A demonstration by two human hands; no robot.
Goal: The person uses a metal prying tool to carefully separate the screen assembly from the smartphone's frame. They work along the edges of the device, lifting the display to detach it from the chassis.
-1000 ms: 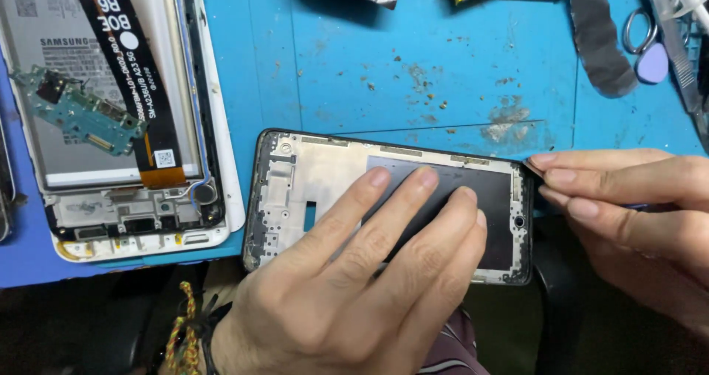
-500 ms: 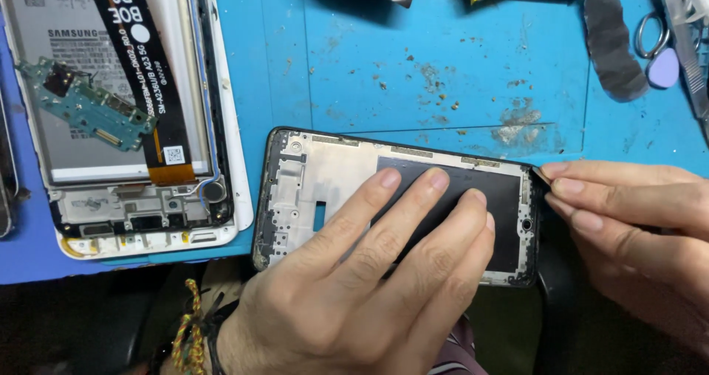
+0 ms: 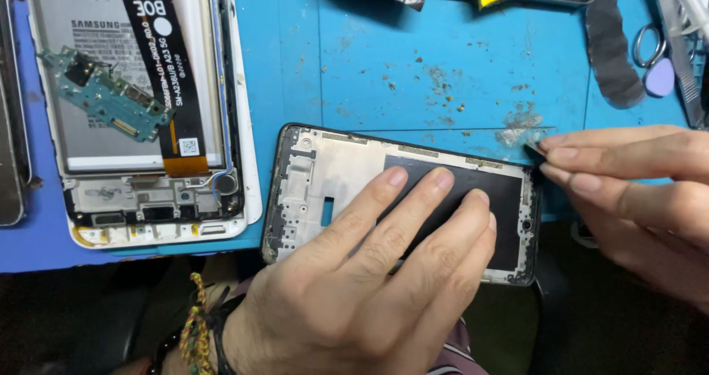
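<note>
**Phone frame pinned flat at the mat's near edge**

Phone frame, a bare metal mid-frame with a dark rectangular patch on its right half, lies across the near edge of the blue work mat. The left hand rests on it palm down, fingers spread and pressing on the dark patch, closed on nothing. The right hand sits at the frame's upper right corner, thumb and fingertips pinched on a small pale scrap right at that corner.

Left of the frame lies a second opened phone in a white housing. A black flex ribbon with white print runs down it, a small white square label sits near the ribbon's lower end, and a green circuit board lies tilted on top.

Far right, one pair of scissors lies beside a lilac pick. A dark grey strip lies just left of them.
</note>
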